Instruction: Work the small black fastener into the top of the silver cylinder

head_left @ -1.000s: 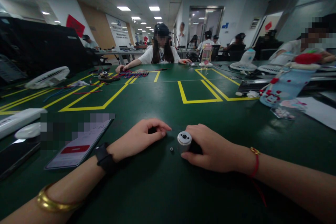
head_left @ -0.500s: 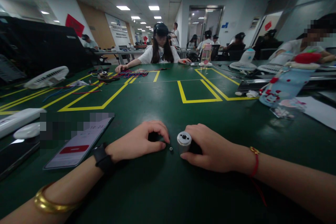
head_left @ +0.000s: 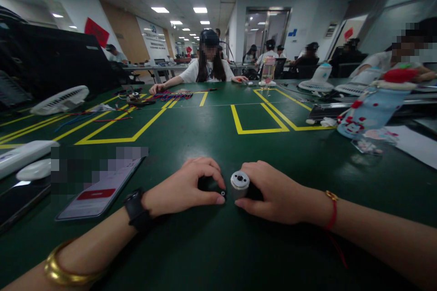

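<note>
- my left hand (head_left: 184, 187) rested on the green table (head_left: 211, 254), thumb and forefinger pinching a tiny dark ring-shaped part (head_left: 223, 193) right at the tabletop.
- my right hand (head_left: 278, 193) lay beside it, fingers wrapped around a small silver cylinder (head_left: 239, 183) lying on its side, its round end face with a dark centre hole turned toward the left hand.
- the small part sat just beside the cylinder's end, between the two hands; i could not tell whether they touched.
- a black watch (head_left: 136, 210) and a gold bangle (head_left: 63, 269) were on my left arm, a red string bracelet (head_left: 332, 211) on my right wrist.
- a phone (head_left: 102, 188) with a lit screen lay on the table to the left of my left hand, well apart from it.
- farther off, yellow tape lines (head_left: 259, 125) marked out boxes on the table, a white fan (head_left: 59, 100) lay at the far left, and another person (head_left: 208, 66) sat at the far edge with a bundle of coloured wires (head_left: 170, 96) near their hand.
</note>
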A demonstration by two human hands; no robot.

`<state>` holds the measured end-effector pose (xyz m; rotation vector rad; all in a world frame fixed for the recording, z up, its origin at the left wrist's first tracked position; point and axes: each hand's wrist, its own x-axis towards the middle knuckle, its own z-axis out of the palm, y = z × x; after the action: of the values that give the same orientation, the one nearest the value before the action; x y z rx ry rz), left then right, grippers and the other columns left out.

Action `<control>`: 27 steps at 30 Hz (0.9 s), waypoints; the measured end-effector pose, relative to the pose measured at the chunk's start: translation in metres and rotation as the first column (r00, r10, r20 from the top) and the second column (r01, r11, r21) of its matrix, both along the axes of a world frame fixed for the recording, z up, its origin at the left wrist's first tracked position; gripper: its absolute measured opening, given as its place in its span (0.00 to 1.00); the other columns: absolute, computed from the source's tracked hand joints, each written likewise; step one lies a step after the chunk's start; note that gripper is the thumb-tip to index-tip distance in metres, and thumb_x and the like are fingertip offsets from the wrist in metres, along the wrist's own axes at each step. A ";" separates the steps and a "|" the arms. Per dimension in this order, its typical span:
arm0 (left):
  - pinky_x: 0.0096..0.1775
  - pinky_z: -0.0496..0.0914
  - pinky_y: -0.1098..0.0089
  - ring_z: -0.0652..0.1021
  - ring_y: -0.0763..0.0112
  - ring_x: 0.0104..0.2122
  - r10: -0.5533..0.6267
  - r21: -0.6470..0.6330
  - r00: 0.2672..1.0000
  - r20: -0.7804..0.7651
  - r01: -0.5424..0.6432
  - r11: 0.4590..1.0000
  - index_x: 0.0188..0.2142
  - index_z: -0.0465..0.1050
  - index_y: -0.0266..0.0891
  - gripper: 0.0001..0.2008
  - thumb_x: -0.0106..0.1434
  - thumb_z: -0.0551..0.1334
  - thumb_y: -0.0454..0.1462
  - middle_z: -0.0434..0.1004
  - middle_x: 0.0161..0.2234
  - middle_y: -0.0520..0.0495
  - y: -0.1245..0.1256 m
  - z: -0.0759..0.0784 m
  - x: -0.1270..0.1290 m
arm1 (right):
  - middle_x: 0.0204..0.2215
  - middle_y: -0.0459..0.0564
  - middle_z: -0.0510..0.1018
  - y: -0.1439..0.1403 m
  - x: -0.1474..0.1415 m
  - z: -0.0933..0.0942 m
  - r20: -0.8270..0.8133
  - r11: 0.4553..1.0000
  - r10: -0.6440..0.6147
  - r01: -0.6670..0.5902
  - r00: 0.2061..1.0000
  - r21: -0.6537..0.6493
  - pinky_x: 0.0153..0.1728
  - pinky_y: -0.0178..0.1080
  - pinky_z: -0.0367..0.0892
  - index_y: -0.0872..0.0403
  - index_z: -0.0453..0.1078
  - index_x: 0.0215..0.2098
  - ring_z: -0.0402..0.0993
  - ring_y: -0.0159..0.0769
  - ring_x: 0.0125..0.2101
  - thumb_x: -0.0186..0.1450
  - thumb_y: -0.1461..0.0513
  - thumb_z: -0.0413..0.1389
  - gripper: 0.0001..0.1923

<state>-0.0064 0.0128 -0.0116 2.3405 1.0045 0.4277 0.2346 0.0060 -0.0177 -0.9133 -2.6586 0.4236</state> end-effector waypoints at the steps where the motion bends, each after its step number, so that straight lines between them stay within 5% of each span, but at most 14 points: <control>1: 0.50 0.62 0.61 0.72 0.63 0.47 -0.003 -0.002 1.000 0.003 0.003 1.000 0.37 0.77 0.44 0.09 0.58 0.68 0.42 0.73 0.43 0.50 0.000 0.000 0.000 | 0.34 0.48 0.71 0.000 0.000 0.000 -0.001 1.000 -0.001 0.001 1.000 0.000 0.34 0.39 0.57 0.54 0.65 0.37 0.62 0.36 0.31 0.61 0.56 0.59 0.12; 6: 0.48 0.65 0.64 0.74 0.66 0.43 0.002 -0.047 0.997 0.075 0.001 0.999 0.36 0.77 0.42 0.06 0.61 0.66 0.40 0.74 0.42 0.49 0.000 0.001 0.001 | 0.34 0.49 0.72 0.000 0.001 0.001 -0.005 1.000 0.006 -0.006 1.000 -0.004 0.34 0.40 0.57 0.54 0.65 0.37 0.63 0.36 0.32 0.61 0.56 0.59 0.12; 15: 0.42 0.69 0.66 0.76 0.66 0.40 0.262 -0.218 0.927 0.269 -0.207 0.954 0.43 0.75 0.43 0.09 0.66 0.60 0.41 0.77 0.40 0.50 -0.007 0.009 0.008 | 0.34 0.48 0.72 0.000 0.001 0.003 -0.008 1.000 0.004 -0.004 1.000 -0.001 0.33 0.39 0.57 0.54 0.65 0.37 0.63 0.36 0.31 0.61 0.56 0.59 0.12; 27: 0.45 0.68 0.67 0.75 0.69 0.42 0.202 -0.027 0.889 0.411 -0.210 0.977 0.45 0.78 0.47 0.10 0.66 0.61 0.35 0.75 0.41 0.51 -0.026 0.012 0.031 | 0.37 0.52 0.74 -0.001 0.000 -0.001 -0.011 1.000 0.006 -0.006 1.000 -0.009 0.38 0.42 0.60 0.56 0.66 0.43 0.67 0.40 0.35 0.62 0.56 0.58 0.15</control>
<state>0.0244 -0.0137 0.0008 2.0374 1.0403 0.9726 0.2347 0.0054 -0.0189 -0.9036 -2.6517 0.4406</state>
